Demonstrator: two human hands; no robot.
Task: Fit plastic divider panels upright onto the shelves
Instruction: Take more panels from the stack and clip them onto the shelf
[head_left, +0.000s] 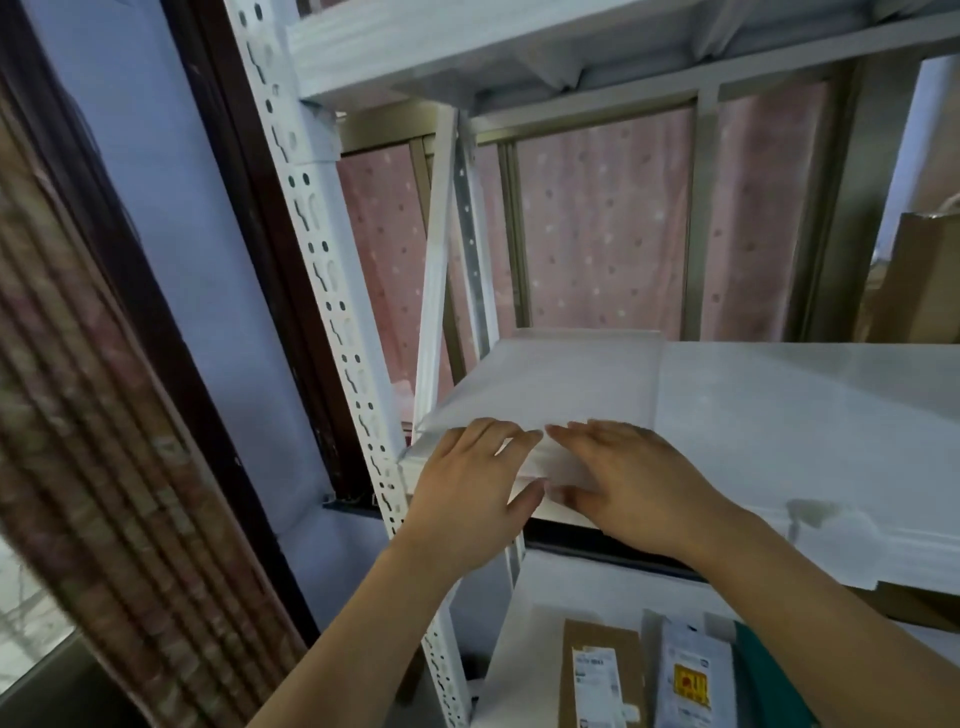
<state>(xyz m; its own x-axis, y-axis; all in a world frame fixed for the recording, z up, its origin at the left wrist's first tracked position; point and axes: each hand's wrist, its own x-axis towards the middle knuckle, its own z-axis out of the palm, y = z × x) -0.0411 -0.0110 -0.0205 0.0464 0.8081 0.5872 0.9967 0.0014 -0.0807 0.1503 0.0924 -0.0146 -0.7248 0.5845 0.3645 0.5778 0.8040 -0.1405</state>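
Note:
A frosted, translucent plastic divider panel (561, 379) lies nearly flat on the left end of the white middle shelf (805, 426), its near edge lifted slightly. My left hand (467, 493) grips the panel's near edge, fingers on top and thumb below. Beside it, my right hand (628, 483) holds the same edge, fingers spread over the top and thumb under. The fingertips of both hands almost meet at the middle of the edge.
A white perforated upright post (332, 291) frames the shelf's left front corner; a second post (441, 260) stands behind. Another shelf (467, 47) hangs overhead. On the lower shelf (519, 670) lie a brown package (597, 675) and a white package (691, 675). A curtain (104, 467) hangs at left.

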